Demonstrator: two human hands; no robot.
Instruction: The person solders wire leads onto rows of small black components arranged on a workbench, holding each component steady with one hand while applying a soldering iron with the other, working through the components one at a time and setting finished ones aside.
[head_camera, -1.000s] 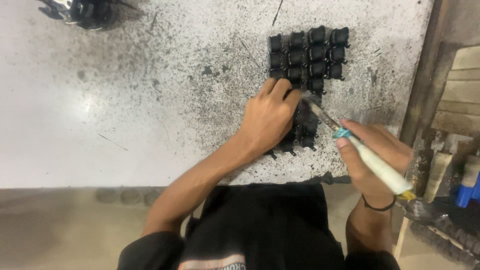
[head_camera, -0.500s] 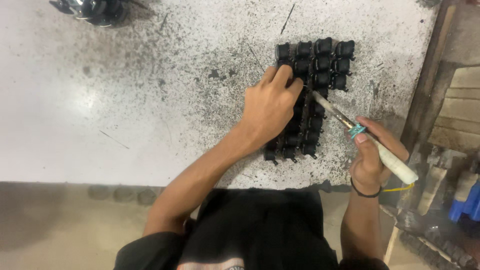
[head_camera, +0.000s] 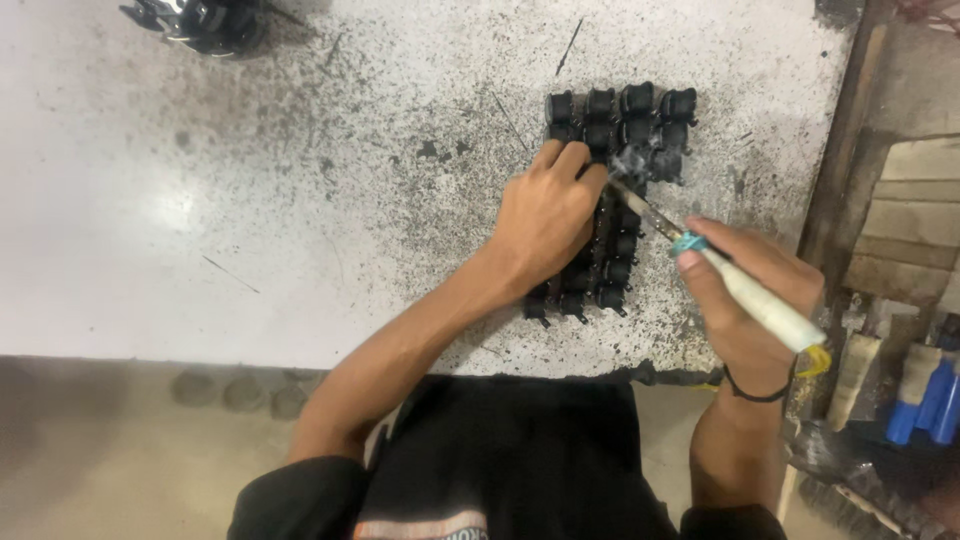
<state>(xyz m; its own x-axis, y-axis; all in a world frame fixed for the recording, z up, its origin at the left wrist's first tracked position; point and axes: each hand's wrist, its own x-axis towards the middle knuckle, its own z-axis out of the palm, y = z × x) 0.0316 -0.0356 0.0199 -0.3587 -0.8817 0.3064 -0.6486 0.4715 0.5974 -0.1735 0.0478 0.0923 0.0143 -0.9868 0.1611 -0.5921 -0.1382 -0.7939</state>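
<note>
Starting at the far left, we saw a dark, shiny object (head_camera: 205, 22) lying at the top edge of the white, soot-speckled worktable (head_camera: 200, 200), well apart from the work. Moving rightwards, our left hand (head_camera: 548, 215) lay palm down over a block of small black parts (head_camera: 620, 130) set in tight rows on the table, its fingers (head_camera: 572, 160) stretched nearly flat and pressed onto the pieces rather than curled round any one of them; it gripped nothing, only bore down. The rows ran from above the fingertips to below the wrist, so the middle of the block was hidden under that hand. Just beside the left fingertips, the metal tip of a soldering iron (head_camera: 745, 290) met the parts, where a faint wisp of smoke showed. Farther right, our right hand (head_camera: 750, 300) was closed round the iron's pale handle, fingers wrapped fully about it, thumb close to the teal collar, with a thin dark band at the wrist. At the far right, beyond the table's edge, stood wooden boards (head_camera: 915, 220) and a blue object (head_camera: 930, 400), partly out of view
</note>
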